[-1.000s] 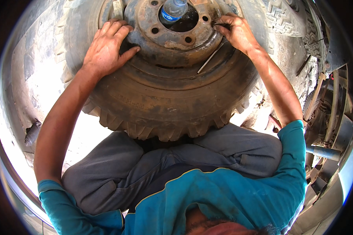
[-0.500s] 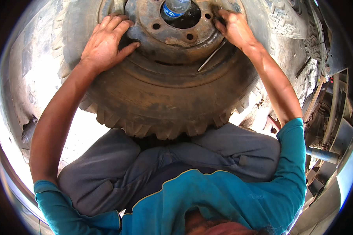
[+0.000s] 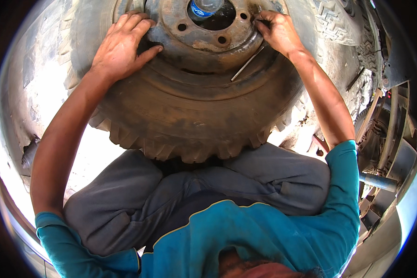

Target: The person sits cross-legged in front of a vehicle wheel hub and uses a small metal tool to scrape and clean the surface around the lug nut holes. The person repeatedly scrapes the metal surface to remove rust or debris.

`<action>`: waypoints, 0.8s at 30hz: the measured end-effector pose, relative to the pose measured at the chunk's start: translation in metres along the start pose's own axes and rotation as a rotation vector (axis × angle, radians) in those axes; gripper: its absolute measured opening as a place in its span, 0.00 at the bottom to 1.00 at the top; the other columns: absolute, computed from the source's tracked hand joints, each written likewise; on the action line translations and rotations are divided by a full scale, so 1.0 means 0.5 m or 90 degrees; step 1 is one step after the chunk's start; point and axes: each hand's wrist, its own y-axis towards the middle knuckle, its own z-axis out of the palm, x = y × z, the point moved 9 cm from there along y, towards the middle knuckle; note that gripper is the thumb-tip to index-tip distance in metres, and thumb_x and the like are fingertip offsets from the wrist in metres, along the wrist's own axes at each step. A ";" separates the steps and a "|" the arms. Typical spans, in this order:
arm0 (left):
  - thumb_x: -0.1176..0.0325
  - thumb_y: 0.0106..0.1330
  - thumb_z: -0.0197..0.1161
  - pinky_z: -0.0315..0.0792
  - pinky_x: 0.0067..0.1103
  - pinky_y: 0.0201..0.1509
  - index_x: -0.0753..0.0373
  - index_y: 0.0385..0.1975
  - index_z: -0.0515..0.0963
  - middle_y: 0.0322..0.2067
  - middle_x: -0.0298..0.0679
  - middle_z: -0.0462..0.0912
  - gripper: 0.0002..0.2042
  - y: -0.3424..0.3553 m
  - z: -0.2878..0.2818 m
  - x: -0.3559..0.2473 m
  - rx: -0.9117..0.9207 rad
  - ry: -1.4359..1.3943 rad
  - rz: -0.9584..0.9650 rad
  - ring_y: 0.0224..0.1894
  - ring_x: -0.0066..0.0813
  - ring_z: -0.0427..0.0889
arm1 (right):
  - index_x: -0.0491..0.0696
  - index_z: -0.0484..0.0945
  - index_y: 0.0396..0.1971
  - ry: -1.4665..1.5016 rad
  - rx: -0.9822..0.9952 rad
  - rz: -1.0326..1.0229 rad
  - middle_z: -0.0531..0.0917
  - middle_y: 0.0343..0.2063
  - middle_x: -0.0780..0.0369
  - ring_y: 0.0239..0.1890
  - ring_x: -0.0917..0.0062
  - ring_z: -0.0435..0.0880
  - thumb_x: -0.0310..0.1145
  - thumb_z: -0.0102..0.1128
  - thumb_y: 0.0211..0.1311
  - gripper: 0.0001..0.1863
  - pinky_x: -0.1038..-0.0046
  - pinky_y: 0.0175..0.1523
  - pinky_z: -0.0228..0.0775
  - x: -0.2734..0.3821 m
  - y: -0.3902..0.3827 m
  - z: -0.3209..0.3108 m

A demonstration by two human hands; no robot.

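A large, dirty tyre (image 3: pixel 194 123) with a chunky tread lies in front of me, a worn metal wheel rim (image 3: pixel 204 58) set in its middle. My left hand (image 3: pixel 125 46) rests on the left side of the rim and the tyre's inner edge, fingers stretched and thumb spread. On the right side of the rim, my right hand (image 3: pixel 279 33) is closed with thumb and fingertips together; what they hold, if anything, does not show. A thin light rod (image 3: pixel 248 64) slants from the rim's edge just below that hand across the tyre's sidewall. Whether the hand touches it I cannot tell.
A plastic bottle with a blue label (image 3: pixel 203 9) shows in the rim's centre hole. More treaded tyres (image 3: pixel 331 23) lie at the upper right. Metal machine parts (image 3: pixel 384 134) crowd the right edge. My bent legs (image 3: pixel 282 171) sit close against the tyre's near side.
The whole view has shifted slightly, with the wheel a little higher and further left. Both hands keep about the same places on the rim; the right fingers have moved slightly.
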 end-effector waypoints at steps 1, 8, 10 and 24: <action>0.56 0.66 0.70 0.64 0.36 0.74 0.61 0.59 0.76 0.61 0.42 0.76 0.25 -0.003 0.005 0.000 -0.004 0.002 0.004 0.68 0.45 0.69 | 0.44 0.85 0.43 -0.020 -0.010 -0.003 0.87 0.37 0.48 0.42 0.50 0.86 0.29 0.66 0.64 0.10 0.58 0.49 0.79 -0.004 -0.008 0.000; 0.56 0.66 0.70 0.64 0.37 0.73 0.61 0.59 0.75 0.61 0.42 0.75 0.25 -0.002 -0.003 0.007 -0.009 0.020 -0.008 0.68 0.45 0.69 | 0.41 0.84 0.44 -0.051 0.003 0.014 0.86 0.40 0.47 0.46 0.48 0.85 0.28 0.68 0.63 0.11 0.59 0.50 0.79 0.005 0.005 0.005; 0.56 0.66 0.70 0.64 0.38 0.73 0.61 0.59 0.75 0.61 0.42 0.75 0.25 0.000 0.003 0.000 -0.005 0.006 0.003 0.68 0.45 0.69 | 0.42 0.84 0.43 -0.056 -0.004 -0.004 0.86 0.39 0.47 0.45 0.48 0.85 0.29 0.67 0.63 0.11 0.59 0.49 0.79 -0.005 -0.010 0.007; 0.55 0.66 0.70 0.64 0.37 0.74 0.61 0.59 0.76 0.62 0.43 0.75 0.25 0.003 0.000 0.003 0.013 0.011 -0.019 0.69 0.45 0.68 | 0.42 0.82 0.42 -0.063 -0.013 0.014 0.87 0.39 0.48 0.44 0.49 0.86 0.30 0.65 0.65 0.09 0.58 0.49 0.79 -0.028 0.016 0.013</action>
